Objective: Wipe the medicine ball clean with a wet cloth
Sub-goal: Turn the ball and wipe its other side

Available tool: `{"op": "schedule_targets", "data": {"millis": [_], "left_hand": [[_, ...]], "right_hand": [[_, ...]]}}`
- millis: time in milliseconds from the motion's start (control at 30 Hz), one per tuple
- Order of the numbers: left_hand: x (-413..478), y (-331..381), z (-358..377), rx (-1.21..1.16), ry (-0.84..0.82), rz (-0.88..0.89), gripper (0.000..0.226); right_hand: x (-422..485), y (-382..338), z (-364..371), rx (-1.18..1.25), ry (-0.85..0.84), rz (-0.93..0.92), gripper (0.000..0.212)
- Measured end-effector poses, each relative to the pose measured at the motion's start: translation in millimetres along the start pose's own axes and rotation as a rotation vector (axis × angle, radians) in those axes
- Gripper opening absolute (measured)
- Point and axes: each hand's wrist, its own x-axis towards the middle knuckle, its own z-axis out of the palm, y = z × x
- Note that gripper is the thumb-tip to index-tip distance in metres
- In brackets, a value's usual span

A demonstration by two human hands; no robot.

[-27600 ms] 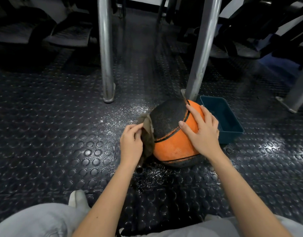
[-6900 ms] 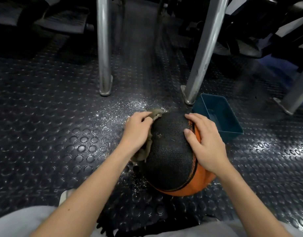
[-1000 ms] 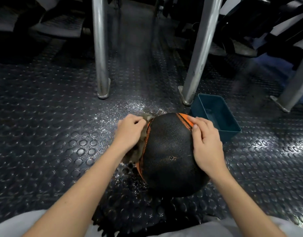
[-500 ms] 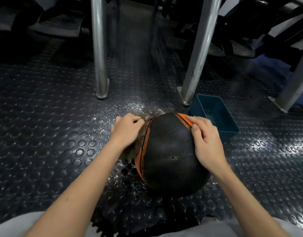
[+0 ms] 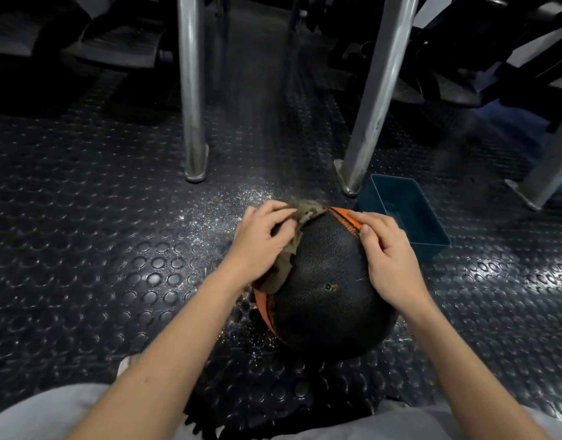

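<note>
The black-and-orange pebbled rubber medicine ball [image 5: 329, 287] sits on the dark studded rubber floor [image 5: 83, 233] right in front of your knees, between your two forearms. Being round, it shows its heading by its markings: the broad black panel faces up at you, with the small valve hole [image 5: 328, 286] near the middle of that panel. The panel's length runs away from you, leaning a little to the right at the far end. Orange shows only at two edges: a strip at the far top by your fingertips, and a sliver low on the left side near the floor.

Your left hand [image 5: 262, 241] has its fingers curled over the crumpled grey-brown cloth [image 5: 284, 265] and grips it against the ball's upper left flank. The cloth trails from the top of the ball down past your wrist, and its lower fold lies on the black panel's left edge.

Your right hand [image 5: 387, 258] rests on the ball's upper right side, palm down. Its fingers are gently bent to follow the curve rather than clenched, with the tips at the orange strip.

Just beyond your right hand, a teal rectangular plastic bin [image 5: 432, 250] stands on the floor close beside the ball; whether the two touch cannot be told. Its long side angles away to the left. Two silvery metal posts [image 5: 192, 90] rise from the floor farther off, the right one [image 5: 378, 90] leaning, with its foot by the bin's far corner. Glittering wet specks [image 5: 216, 214] scatter over the floor left of the ball and beyond it.
</note>
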Motion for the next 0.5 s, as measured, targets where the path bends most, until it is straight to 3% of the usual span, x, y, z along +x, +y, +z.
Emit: {"op": "schedule_targets", "data": {"millis": [167,300,400,500], "left_hand": [[1,-15,-6,-0.032,-0.025,-0.103,0.031],[-1,-23,-17,0.151,-0.004,-0.204,0.030],[1,10,-21,0.018,0.072,-0.041,0.026],[-3,36,-10,0.116,-0.085,0.087,0.030]], "right_hand": [[0,-2,3,-0.019,-0.007,-0.023,0.028],[-2,0,3,-0.015,0.004,-0.027,0.033],[-2,5,1,0.014,0.017,-0.023,0.032],[1,8,0,0.035,0.035,-0.014,0.031]]}}
